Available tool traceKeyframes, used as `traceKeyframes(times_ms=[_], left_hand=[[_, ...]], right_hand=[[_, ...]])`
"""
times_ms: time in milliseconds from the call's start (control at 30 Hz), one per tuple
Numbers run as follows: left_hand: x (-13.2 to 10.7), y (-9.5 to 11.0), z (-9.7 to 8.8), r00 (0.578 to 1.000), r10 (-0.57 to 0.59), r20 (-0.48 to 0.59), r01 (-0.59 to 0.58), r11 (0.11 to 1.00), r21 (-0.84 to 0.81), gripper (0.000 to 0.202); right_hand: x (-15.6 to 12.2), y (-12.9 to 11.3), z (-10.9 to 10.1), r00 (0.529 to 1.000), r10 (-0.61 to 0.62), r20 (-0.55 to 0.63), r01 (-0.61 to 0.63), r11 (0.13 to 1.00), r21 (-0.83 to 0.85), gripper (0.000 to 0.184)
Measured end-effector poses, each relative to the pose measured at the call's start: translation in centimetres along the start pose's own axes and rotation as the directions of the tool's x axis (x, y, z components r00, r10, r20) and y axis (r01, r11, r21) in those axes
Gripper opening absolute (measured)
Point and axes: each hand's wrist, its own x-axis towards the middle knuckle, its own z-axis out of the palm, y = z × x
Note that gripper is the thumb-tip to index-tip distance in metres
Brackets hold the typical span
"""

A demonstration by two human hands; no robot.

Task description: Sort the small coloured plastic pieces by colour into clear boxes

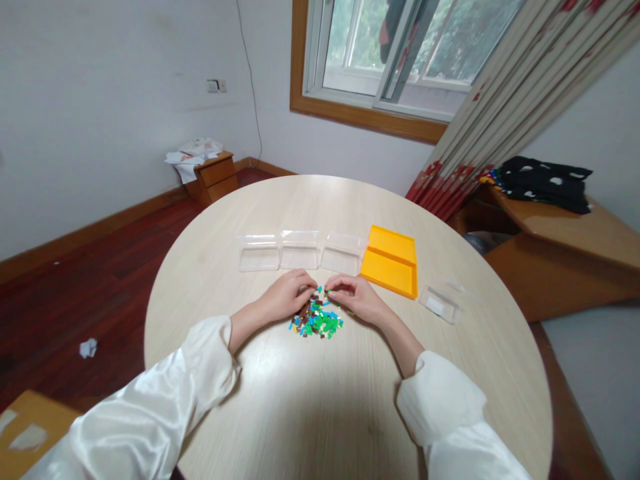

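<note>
A loose pile of small building bricks (323,323), green, blue, brown and a few yellow, lies on the round table (280,413). At the pile's far left edge is my left hand (290,293), its thumb and fingertips closed near a small blue-green brick (319,289). Across a narrow gap, my right hand (357,297) pinches at the far right edge, with a bit of green showing at its fingertips. Both hands rest low over the table. Exactly what sits between the right fingertips is too small to make out fully.
Beyond my hands stand three clear plastic boxes with raised lids, the left box (259,259), middle box (299,257) and right box (340,259). An opened yellow case (390,270) lies beside them. Farther right is another small clear box (440,305).
</note>
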Motion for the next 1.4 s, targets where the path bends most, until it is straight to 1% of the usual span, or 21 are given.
traceKeyframes(times_ms=[100,167,367,433,467,500,533,600,667,733,767,833,900,1000,1233,1400], left_hand=[[0.0,-0.1,0.1,1.0,-0.028,-0.013,0.028,1.0,-0.007,0.016],[0.1,-0.3,0.2,0.999,-0.042,-0.031,0.041,0.999,-0.009,0.016],[0.0,-0.5,0.3,0.999,-0.011,-0.032,0.011,1.0,-0.001,0.019],[0.0,-0.5,0.3,0.999,-0.001,-0.05,0.001,1.0,-0.002,0.019],[0.0,-0.5,0.4,0.998,-0.003,-0.068,0.003,1.0,-0.003,0.019],[0.0,-0.5,0.4,0.996,-0.011,-0.087,0.011,1.0,-0.003,0.018],[0.0,-0.5,0.3,0.994,-0.022,-0.104,0.022,1.0,-0.003,0.017],[0.0,-0.5,0.3,0.991,-0.042,-0.129,0.042,0.999,-0.007,0.015],[0.1,-0.4,0.3,0.989,-0.052,-0.137,0.051,0.999,-0.011,0.013],[0.1,-0.5,0.2,0.988,-0.059,-0.146,0.058,0.998,-0.011,0.014],[0.1,-0.5,0.3,0.986,-0.064,-0.152,0.064,0.998,-0.007,0.015],[0.1,-0.5,0.3,0.983,-0.076,-0.169,0.077,0.997,0.001,0.02],[0.0,-0.6,0.4,0.98,-0.083,-0.179,0.085,0.996,0.003,0.024],[0.0,-0.5,0.4,0.981,-0.08,-0.178,0.081,0.997,0.001,0.025],[0.1,-0.8,0.5,0.984,-0.061,-0.168,0.063,0.998,0.007,0.018],[0.1,-0.9,0.4,0.988,-0.049,-0.147,0.049,0.999,-0.007,0.014]], right_hand=[[0.0,0.4,0.1,0.997,0.076,-0.025,-0.075,0.996,0.04,0.022],[0.1,0.5,0.1,0.995,0.087,-0.05,-0.085,0.996,0.034,0.024],[0.1,0.5,0.1,0.995,0.039,-0.096,-0.047,0.996,-0.076,0.024],[0.1,0.6,0.4,0.989,-0.004,-0.145,-0.013,0.993,-0.116,0.022],[0.0,0.6,0.6,0.981,-0.046,-0.191,0.018,0.989,-0.149,0.021],[-0.1,0.6,0.7,0.964,-0.105,-0.245,0.057,0.979,-0.195,0.02],[-0.1,0.6,0.9,0.938,-0.176,-0.3,0.1,0.963,-0.251,0.019],[-0.2,0.6,1.2,0.859,-0.329,-0.392,0.174,0.908,-0.38,0.017],[-0.2,0.5,1.2,0.77,-0.448,-0.454,0.204,0.847,-0.491,0.017],[-0.1,0.4,1.0,0.698,-0.513,-0.5,0.192,0.806,-0.56,0.018],[-0.1,0.5,0.8,0.674,-0.527,-0.517,0.179,0.796,-0.578,0.018],[0.0,0.6,0.6,0.648,-0.535,-0.542,0.159,0.791,-0.591,0.02],[0.1,0.7,0.4,0.635,-0.531,-0.561,0.148,0.797,-0.586,0.021],[0.2,1.0,0.3,0.627,-0.514,-0.585,0.142,0.814,-0.563,0.022],[0.3,1.6,0.2,0.652,-0.443,-0.615,0.124,0.863,-0.49,0.025],[0.5,2.0,0.2,0.66,-0.353,-0.663,0.109,0.918,-0.381,0.025]])
